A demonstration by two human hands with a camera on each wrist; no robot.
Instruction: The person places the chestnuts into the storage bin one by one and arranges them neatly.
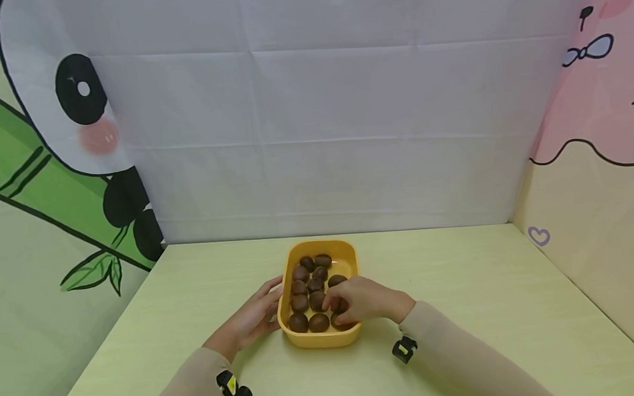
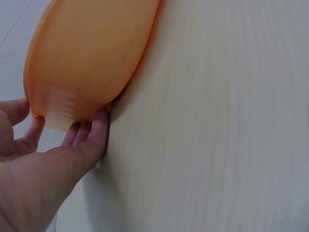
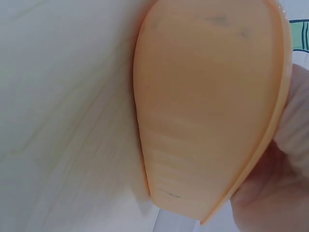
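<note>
A yellow plastic tray point(image 1: 322, 340) stands on the table with several brown chestnuts point(image 1: 301, 273) inside, lying in rough rows. My left hand point(image 1: 256, 317) rests against the tray's left side, its fingertips touching the outer wall point(image 2: 91, 53). Over the right rim reaches my right hand point(image 1: 364, 299), thumb and fingers bent around a chestnut point(image 1: 340, 305) near the front right of the tray. In the right wrist view the tray's outer wall point(image 3: 203, 96) hides those fingertips and all the chestnuts.
The pale wooden table point(image 1: 444, 275) reaches back to a white cloth backdrop point(image 1: 335, 135). Printed side panels stand left and right, one with a panda and bamboo, the other with a pink figure point(image 1: 603, 104). A black band device point(image 1: 404, 349) sits at each wrist.
</note>
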